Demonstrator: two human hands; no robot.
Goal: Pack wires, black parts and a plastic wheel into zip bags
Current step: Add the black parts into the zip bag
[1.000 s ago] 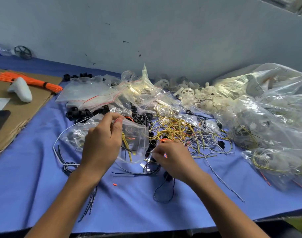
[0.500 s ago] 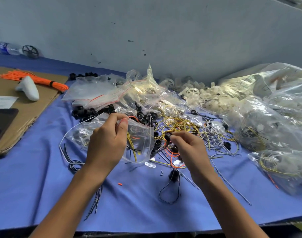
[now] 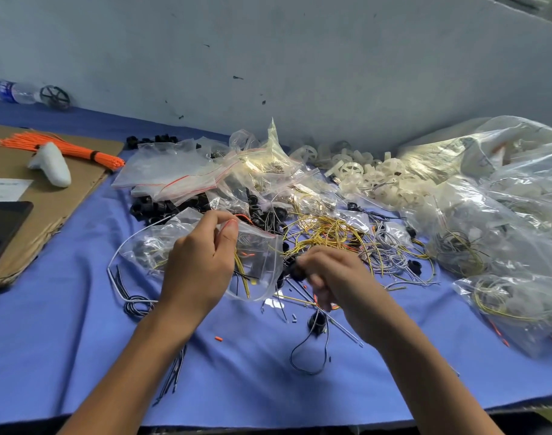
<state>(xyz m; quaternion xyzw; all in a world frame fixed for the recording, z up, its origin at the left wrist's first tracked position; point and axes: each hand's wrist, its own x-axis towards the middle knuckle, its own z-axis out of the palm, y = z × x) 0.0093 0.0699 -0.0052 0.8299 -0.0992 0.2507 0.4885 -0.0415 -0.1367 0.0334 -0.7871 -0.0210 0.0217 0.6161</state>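
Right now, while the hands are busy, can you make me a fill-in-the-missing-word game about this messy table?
1. The left hand pinches the mouth of a clear zip ____.
2. The right hand grips a small ____ part.
3. The orange wire bundle lies on brown ____.
4. The pile of plastic wheels is ____ in colour.

Missing words: bag; black; cardboard; white.
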